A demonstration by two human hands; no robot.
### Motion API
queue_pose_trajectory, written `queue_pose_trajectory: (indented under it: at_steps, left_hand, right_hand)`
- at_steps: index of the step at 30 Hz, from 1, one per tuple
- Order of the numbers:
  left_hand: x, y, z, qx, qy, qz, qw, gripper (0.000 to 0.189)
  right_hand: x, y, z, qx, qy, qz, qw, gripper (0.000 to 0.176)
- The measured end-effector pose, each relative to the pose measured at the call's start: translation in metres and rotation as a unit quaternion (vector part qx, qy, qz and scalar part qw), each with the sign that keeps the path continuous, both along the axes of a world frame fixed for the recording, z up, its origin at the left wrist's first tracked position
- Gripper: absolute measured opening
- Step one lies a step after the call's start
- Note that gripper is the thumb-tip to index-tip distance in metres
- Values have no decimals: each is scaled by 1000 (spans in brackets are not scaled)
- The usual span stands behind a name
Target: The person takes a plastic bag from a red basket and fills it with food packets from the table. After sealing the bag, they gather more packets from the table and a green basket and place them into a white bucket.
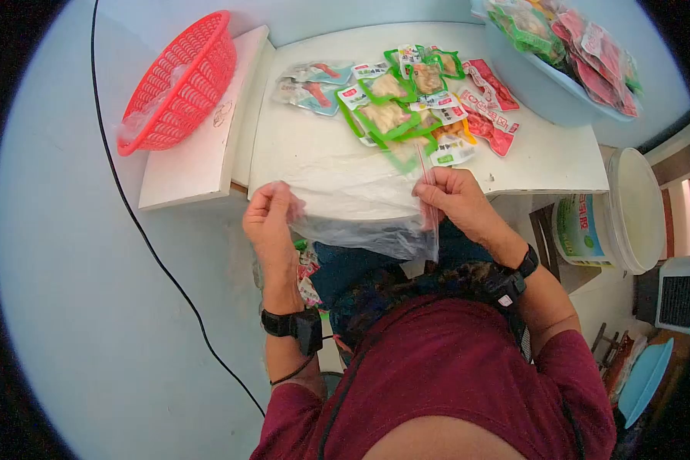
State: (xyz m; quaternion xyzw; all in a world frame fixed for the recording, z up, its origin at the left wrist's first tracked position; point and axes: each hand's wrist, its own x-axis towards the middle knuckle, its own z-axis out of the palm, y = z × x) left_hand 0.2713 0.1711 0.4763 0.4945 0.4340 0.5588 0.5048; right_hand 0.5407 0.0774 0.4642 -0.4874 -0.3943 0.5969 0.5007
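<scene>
A clear plastic zip bag (360, 203) is stretched between my two hands at the front edge of the white table (299, 146). My left hand (272, 211) pinches its left end. At the other end, my right hand (456, 195) grips the bag beside the reddish zip strip, thumb on top. The bag looks flat, with its lower part hanging below the table edge. Just beyond it lies a pile of small food packets with green borders (387, 115). Red packets (491, 123) lie to their right, and blue-grey packets (314, 88) to their left.
A red plastic basket (184, 92) with clear plastic in it leans at the left. A light blue basin (529, 84) heaped with packets stands at the back right. Below it is a white bucket (636, 207). A black cable (161, 261) runs down the left wall.
</scene>
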Motion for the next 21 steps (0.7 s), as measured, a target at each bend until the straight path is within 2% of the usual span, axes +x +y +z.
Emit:
queue_pose_trajectory:
  at_steps: [4,10,13,16,17,19,20,21]
  left_hand:
    - [5,3,10,48,-5,21,999,17]
    - [6,-6,4,-68,103,13,992,23]
    - [-7,-1,-12,-49,83,17,995,22]
    - [-15,16,-16,-26,71,75,994,18]
    - [-16,22,-17,11,115,94,989,18]
    - [-15,29,-16,85,200,130,967,19]
    - [-13,30,-14,205,309,183,911,20]
    - [-8,27,-3,318,408,230,825,22]
  right_hand:
    - [-3,2,-1,-14,26,-51,998,16]
    - [-3,17,3,-24,88,-139,986,17]
    - [-6,20,4,-35,75,-148,985,21]
    - [-5,24,3,-51,30,-120,991,23]
    - [-6,26,3,-56,37,-116,991,23]
    - [-9,31,3,-67,51,-108,991,24]
    - [-10,34,3,-68,60,-112,990,25]
    - [-13,37,3,-69,68,-117,988,26]
